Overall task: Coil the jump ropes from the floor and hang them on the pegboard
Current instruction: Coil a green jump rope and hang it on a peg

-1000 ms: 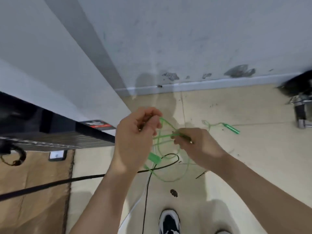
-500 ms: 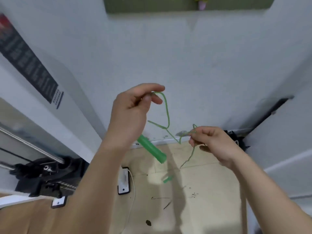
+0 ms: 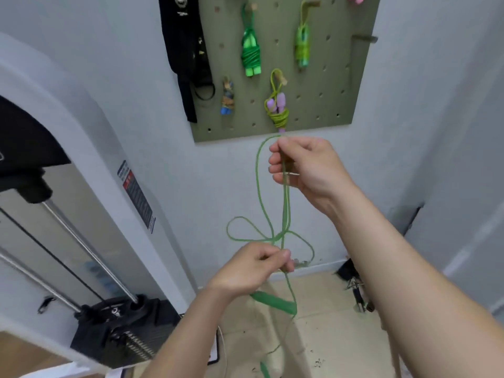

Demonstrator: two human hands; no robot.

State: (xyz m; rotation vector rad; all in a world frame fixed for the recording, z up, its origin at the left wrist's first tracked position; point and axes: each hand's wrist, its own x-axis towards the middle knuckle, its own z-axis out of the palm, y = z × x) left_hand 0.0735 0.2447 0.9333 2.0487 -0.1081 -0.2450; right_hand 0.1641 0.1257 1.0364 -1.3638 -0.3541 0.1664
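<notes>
Green jump rope (image 3: 285, 214), not yet coiled: its handle (image 3: 272, 302) dangles below the left hand (image 3: 253, 266), which pinches the strands low, with loose loops splaying just above; the right hand (image 3: 305, 165) grips the doubled cord higher, fingers curled round it. Likely fault: the slack loops tangle into a knot, or the swinging handle drags them from the pinch. Pegboard (image 3: 341, 77) beyond carries three coiled ropes (image 3: 251, 54); one bare peg (image 3: 364, 38) at upper right.

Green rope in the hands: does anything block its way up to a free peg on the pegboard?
Nothing visible does. Right hand and left hand hold the green rope just below the pegboard; the bare peg at its upper right is clear.
</notes>
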